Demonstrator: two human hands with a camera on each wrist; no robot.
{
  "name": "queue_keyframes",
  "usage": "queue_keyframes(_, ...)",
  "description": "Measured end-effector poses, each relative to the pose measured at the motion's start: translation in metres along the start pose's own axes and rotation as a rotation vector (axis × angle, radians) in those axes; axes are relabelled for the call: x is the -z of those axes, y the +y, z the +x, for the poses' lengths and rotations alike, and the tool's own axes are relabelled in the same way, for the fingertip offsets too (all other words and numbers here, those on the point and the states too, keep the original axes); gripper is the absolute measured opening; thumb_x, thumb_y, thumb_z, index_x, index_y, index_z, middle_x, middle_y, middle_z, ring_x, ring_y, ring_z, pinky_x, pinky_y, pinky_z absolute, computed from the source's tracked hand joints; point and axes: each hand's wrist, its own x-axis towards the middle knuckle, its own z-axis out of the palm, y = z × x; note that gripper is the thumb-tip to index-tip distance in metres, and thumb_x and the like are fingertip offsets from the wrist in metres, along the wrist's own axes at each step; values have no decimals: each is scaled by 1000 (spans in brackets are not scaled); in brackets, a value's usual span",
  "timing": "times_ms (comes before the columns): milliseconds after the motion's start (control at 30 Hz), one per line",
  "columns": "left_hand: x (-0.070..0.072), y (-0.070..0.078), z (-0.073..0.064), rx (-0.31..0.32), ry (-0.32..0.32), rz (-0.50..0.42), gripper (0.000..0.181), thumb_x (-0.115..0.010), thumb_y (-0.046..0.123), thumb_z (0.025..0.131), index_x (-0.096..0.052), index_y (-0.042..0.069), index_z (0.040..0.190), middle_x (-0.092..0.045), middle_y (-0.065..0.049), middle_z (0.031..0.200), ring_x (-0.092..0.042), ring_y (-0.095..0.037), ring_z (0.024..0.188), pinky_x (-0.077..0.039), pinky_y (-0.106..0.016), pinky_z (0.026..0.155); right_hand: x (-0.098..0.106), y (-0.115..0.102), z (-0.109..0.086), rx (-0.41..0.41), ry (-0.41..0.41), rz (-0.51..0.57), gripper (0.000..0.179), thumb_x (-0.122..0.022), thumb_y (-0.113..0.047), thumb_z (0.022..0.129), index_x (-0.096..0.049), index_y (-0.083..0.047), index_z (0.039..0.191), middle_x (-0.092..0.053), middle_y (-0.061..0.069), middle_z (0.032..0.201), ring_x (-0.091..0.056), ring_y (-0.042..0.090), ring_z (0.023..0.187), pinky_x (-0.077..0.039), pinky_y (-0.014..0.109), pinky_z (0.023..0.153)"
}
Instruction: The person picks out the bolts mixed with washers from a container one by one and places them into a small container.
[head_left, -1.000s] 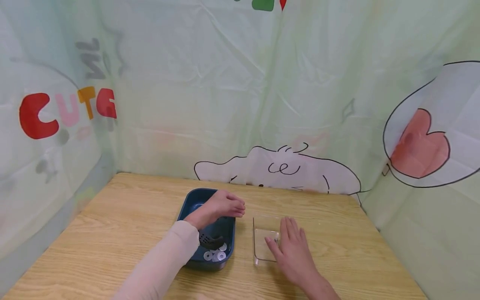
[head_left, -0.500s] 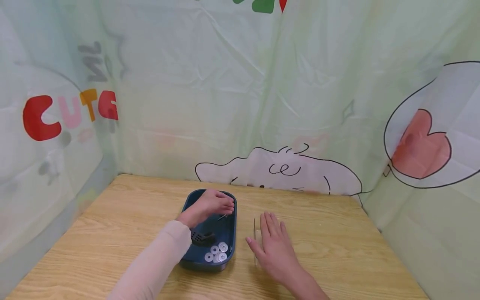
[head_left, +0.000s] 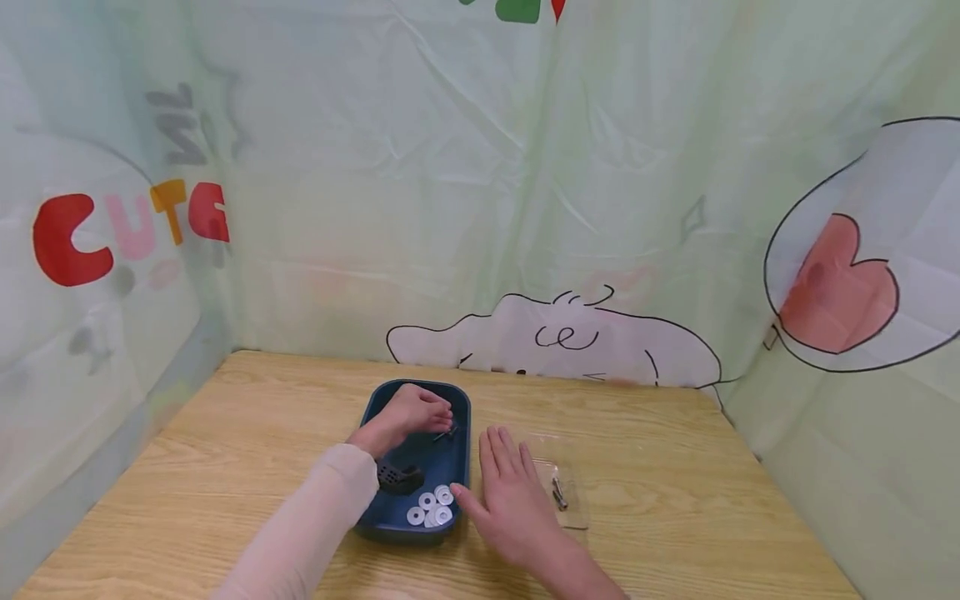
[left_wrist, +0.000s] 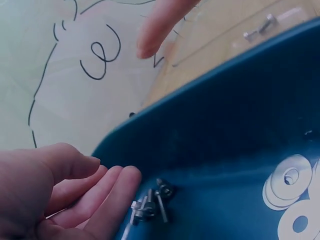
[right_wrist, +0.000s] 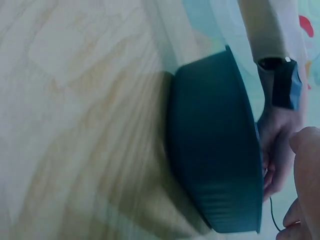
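My left hand (head_left: 412,410) reaches into the far end of a dark blue bin (head_left: 463,467), its fingers loosely bent. In the left wrist view several small metal screws (left_wrist: 150,202) lie at its fingertips, and nothing shows in its grip. Flat metal washers (head_left: 430,510) are heaped at the near end of the bin. Beside the bin's right wall, my right hand (head_left: 510,496) is held with straight fingers and holds nothing. Partly behind it stands a shallow clear tray (head_left: 577,517) with screws (head_left: 558,493) in it.
Under everything is a wooden table (head_left: 675,500), with a printed curtain (head_left: 375,208) along its back and sides. A black perforated piece (head_left: 400,478) shows by my left wrist, over the bin.
My right hand has moved left from the clear tray to the bin's side, uncovering the screws in the tray. My left hand has drawn left and lower, from over the bin's right rim into it.
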Motion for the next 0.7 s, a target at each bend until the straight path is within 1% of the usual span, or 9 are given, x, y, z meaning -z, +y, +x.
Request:
queue_keyframes(100,-2,-4,2,6,20,22,26,-58,7,99,-66,-8,118,-73,-21,105,-74,-29,96,-60,-35,87,-6,-6,2,2,-38,1,90,-40,-66,96,-25,-1,155,-20,17,165,-11,33,155,-13,59,125)
queue_keyframes(267,-5,-7,2,13,43,58,27,-58,5,98,-65,-10,119,-72,-24,107,-74,-31,99,-60,-36,87,-16,-15,1,11,-88,-29,90,-38,-68,96,-25,-1,155,-18,16,165,-11,33,155,-14,59,125)
queue_keyframes(467,-8,-9,2,32,60,114,27,-57,6,99,-65,-9,120,-73,-21,106,-74,-29,97,-60,-34,87,-19,-21,-1,-21,-85,-51,90,-39,-67,96,-24,0,155,-15,16,166,-10,33,155,-13,58,125)
queue_keyframes(600,-11,-11,4,42,60,133,27,-58,7,99,-65,-8,120,-73,-19,106,-74,-27,96,-60,-35,89,-22,-23,-1,-34,-90,-67,88,-39,-65,97,-24,-1,155,-14,16,166,-9,33,155,-12,58,125)
queue_keyframes(700,-12,-13,5,40,60,139,27,-58,6,99,-65,-8,120,-72,-19,106,-74,-29,97,-59,-36,90,-24,-24,-1,-33,-92,-79,87,-39,-64,98,-24,-1,155,-14,16,166,-9,33,155,-13,58,125)
